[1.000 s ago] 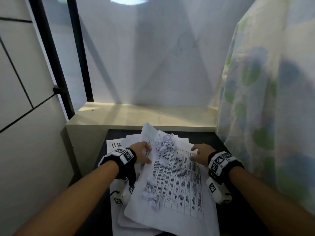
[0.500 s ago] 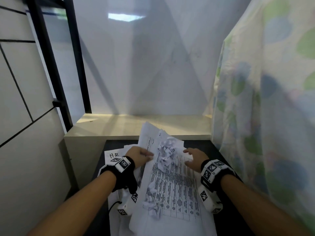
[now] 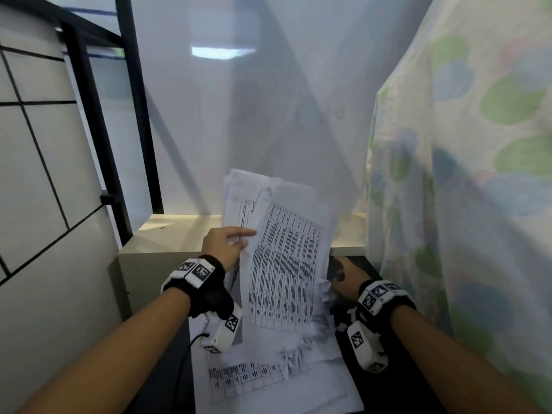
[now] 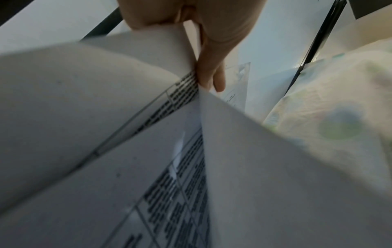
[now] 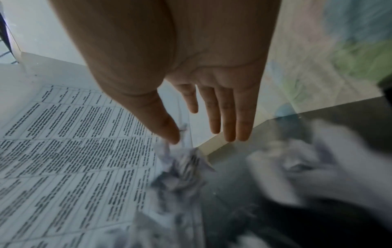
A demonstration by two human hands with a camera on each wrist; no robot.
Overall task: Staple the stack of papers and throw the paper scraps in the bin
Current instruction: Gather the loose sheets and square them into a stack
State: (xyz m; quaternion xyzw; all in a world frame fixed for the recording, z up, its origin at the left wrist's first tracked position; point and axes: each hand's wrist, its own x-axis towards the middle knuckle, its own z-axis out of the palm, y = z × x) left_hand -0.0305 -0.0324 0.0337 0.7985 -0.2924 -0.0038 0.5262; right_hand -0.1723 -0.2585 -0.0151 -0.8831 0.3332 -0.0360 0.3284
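My left hand (image 3: 239, 242) grips the left edge of some printed sheets (image 3: 286, 264) and holds them lifted and tilted steeply over the table. In the left wrist view the fingers (image 4: 210, 73) pinch the sheets (image 4: 84, 100) at their edge. Crumpled paper scraps (image 3: 322, 327) bunch along the lower right edge of the lifted sheets. My right hand (image 3: 340, 274) hovers open beside that edge; its straight fingers (image 5: 231, 130) hang just above the scraps (image 5: 182, 169). More printed papers (image 3: 263, 380) lie flat underneath. I see neither stapler nor bin.
The dark table (image 3: 388, 392) is narrow. A beige ledge (image 3: 173, 231) runs behind it, a flowered curtain (image 3: 463, 204) hangs close on the right, and a tiled wall with a black frame (image 3: 134, 115) stands at the left.
The top sheets lay flat with scraps on them; my left hand has now raised them steeply. The scraps have slid to the lower right edge, and my right hand has moved beside them.
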